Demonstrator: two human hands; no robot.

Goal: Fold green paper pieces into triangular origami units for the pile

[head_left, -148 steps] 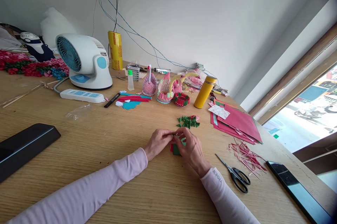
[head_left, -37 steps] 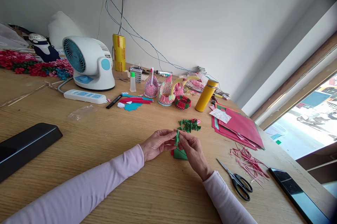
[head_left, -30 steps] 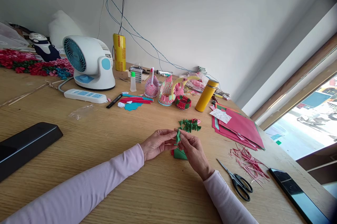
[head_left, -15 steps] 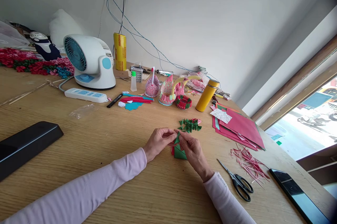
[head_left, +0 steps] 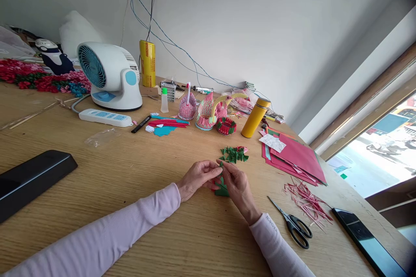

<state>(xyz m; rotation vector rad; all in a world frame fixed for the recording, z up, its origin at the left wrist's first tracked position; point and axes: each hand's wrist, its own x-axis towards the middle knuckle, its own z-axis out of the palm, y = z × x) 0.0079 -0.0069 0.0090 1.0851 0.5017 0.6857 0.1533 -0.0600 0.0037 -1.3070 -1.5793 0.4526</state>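
My left hand (head_left: 202, 177) and my right hand (head_left: 238, 184) meet over the table, both pinching one small folded piece of green paper (head_left: 221, 164). Fingers cover most of that piece; only its pointed tip shows. Beneath the hands lies a stack of green paper rectangles (head_left: 222, 189) with a red edge at its left, partly hidden. Just beyond the fingertips is a pile of green folded paper triangles (head_left: 234, 154), with a bit of pink at its right.
Scissors (head_left: 294, 224), red paper strips (head_left: 307, 201) and a phone (head_left: 367, 238) lie at right. Coloured paper sheets (head_left: 299, 155) and a yellow flask (head_left: 255, 118) stand farther back, near paper swans (head_left: 208, 112) and a red-green ring (head_left: 226, 126). A fan (head_left: 112, 75) is at left.
The green piece was more visible as a triangle between the fingers; now the fingers cover more of it. My left fingers have shifted slightly over it. The rest stays put.
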